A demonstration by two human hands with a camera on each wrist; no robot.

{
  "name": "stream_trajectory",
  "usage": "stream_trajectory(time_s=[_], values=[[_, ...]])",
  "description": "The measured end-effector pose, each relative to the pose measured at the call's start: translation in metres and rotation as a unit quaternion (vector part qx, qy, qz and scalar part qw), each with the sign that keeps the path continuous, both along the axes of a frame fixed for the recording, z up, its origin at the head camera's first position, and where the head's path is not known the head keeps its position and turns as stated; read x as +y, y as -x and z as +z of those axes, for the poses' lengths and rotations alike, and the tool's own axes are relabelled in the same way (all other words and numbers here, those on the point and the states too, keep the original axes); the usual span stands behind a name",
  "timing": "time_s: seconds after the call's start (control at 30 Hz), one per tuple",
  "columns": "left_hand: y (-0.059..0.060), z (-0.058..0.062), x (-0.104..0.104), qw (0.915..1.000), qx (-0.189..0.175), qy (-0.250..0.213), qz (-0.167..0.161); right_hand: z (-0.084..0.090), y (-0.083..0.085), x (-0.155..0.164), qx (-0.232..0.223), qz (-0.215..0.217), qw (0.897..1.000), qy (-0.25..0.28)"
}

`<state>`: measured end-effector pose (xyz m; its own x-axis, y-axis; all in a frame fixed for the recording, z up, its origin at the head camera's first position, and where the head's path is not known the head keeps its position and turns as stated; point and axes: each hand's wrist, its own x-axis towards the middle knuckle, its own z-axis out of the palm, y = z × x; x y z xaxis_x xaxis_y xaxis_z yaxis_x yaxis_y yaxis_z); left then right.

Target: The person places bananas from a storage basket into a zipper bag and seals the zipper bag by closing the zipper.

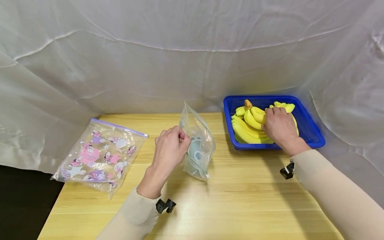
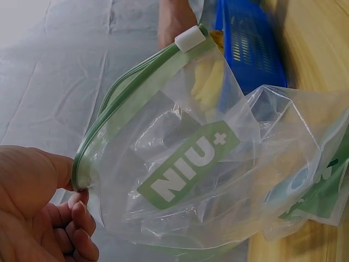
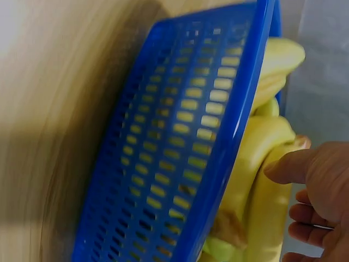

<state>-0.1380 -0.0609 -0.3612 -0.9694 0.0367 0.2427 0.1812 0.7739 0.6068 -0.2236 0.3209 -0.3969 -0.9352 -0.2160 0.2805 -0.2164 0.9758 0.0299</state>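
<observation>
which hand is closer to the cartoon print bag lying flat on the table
Left. The left hand pinches the clear zip bag just right of the cartoon bag; the right hand is far off on the bananas.

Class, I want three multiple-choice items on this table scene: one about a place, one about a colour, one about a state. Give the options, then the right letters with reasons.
1. Where do the bananas lie?
A. In the blue basket
B. On the patterned zip bag
C. On the bare wooden table

2. What colour is the zip strip of the clear zip bag at the left hand?
A. Red
B. Green
C. Black

3. What is the right hand doing?
A. Hanging idle off the table
B. Pressing on the patterned bag
C. Gripping bananas in the basket

Answers: 1 A, the fruit fills the basket. 2 B, the left wrist view shows a green strip. 3 C, its fingers curl over the bananas.
</observation>
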Motion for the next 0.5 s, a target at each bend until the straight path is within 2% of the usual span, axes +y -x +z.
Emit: stream_trajectory(time_s=[0.23, 0.37, 0.5], values=[[-0.001, -0.002, 0.0, 1.0, 0.0, 0.0, 0.0, 0.0, 0.01, 0.011, -0.074, -0.013, 0.997, -0.025], [-0.001, -0.002, 0.0, 1.0, 0.002, -0.001, 0.002, 0.003, 0.015, 0.013, -0.083, -0.009, 0.996, -0.041], [-0.002, -0.002, -0.001, 1.0, 0.0, 0.0, 0.004, 0.014, 0.018, 0.008, -0.093, 0.006, 0.993, -0.067]])
